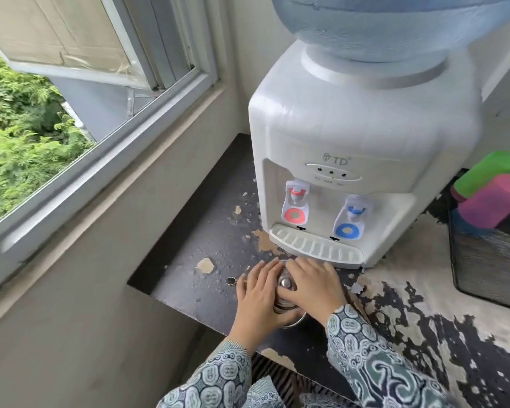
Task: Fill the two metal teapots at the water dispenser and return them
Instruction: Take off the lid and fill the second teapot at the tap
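Observation:
One metal teapot (286, 282) stands on the dark worn counter (206, 231), just in front of the white water dispenser (351, 148). My left hand (259, 295) and my right hand (312, 282) both lie over its top, covering most of the lid around the shiny knob. Its spout tip (230, 280) pokes out to the left. The dispenser has a red tap (296, 201) on the left, a blue tap (352, 217) on the right and a drip tray (315, 245) below. A second teapot is not in view.
A blue water bottle (395, 25) sits on top of the dispenser. A black mesh basket (489, 260) with green and pink containers stands at the right. An open window (71, 83) is on the left wall. The counter's front edge runs below my wrists.

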`<state>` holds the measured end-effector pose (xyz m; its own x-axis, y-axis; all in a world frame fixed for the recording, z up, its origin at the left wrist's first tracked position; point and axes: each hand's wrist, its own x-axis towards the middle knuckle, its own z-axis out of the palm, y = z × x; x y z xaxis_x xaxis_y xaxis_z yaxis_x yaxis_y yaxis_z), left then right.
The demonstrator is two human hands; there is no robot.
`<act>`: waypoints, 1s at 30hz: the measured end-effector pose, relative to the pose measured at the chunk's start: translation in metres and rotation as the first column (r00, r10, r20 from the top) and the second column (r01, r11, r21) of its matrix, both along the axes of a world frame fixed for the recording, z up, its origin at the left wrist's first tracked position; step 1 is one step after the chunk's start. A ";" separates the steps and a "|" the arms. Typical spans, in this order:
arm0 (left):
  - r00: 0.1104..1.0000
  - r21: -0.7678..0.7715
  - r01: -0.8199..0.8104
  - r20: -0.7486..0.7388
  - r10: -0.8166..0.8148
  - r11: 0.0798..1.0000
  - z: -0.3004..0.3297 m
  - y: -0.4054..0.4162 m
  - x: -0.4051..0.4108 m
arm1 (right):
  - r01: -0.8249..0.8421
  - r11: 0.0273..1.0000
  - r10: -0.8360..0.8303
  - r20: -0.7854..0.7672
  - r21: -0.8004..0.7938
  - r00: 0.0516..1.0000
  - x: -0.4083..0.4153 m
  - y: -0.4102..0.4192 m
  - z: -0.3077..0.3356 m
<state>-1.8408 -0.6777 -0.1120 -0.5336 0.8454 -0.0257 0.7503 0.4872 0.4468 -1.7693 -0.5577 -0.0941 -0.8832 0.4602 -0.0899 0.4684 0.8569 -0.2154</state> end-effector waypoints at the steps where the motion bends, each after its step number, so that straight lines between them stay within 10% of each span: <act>1: 1.000 0.008 -0.007 -0.003 0.007 1.000 -0.003 0.001 0.000 | -0.019 1.000 0.019 -0.011 0.006 1.000 -0.002 0.001 -0.001; 20: 0.997 0.161 -0.067 0.057 0.058 0.985 -0.011 0.002 0.000 | -0.121 0.980 0.083 -0.233 -0.155 0.969 -0.006 0.004 -0.006; 30: 0.988 0.195 -0.094 0.138 0.068 0.976 -0.013 0.001 0.001 | 0.019 0.877 -0.293 -0.504 -0.480 0.812 0.007 0.013 -0.001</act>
<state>-1.8400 -0.6766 -0.1247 -0.6037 0.7945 0.0658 0.6410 0.4347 0.6326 -1.7625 -0.5447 -0.0954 -0.7612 0.6285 0.1599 0.2713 0.5325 -0.8018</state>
